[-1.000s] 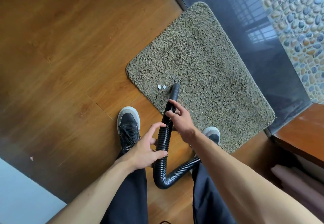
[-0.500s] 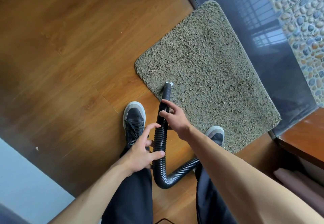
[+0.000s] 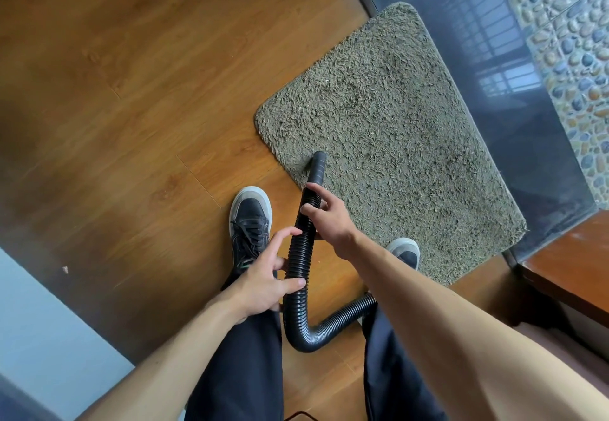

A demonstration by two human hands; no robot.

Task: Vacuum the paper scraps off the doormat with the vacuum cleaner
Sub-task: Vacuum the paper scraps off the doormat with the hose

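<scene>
Your nozzle (image 3: 318, 165) has slid toward the 8 o'clock edge of the mat (image 3: 395, 117), onto the spot where two white scraps lay a second ago; they no longer show beside it. Your right hand (image 3: 329, 219) grips the ribbed black hose (image 3: 298, 265) just behind the nozzle, fingers curled round it, with the tip set into the pile. Your left hand (image 3: 263, 284) holds the hose lower down, toward 6 o'clock, thumb and forefinger spread in a wide C against the ribs. Below it the hose loops and bends off toward 4 o'clock between your dark trousers (image 3: 244, 371). The mat lies at 1 o'clock on the wood floor (image 3: 131, 91), its far side along a dark glossy sill (image 3: 514, 117). Your left shoe (image 3: 250, 219) stands on the floor at 7 o'clock of the nozzle. Your right shoe (image 3: 403, 251) has its toe over the mat's near edge. A pale fleck (image 3: 65, 269) lies on the floor at 8 o'clock.
</scene>
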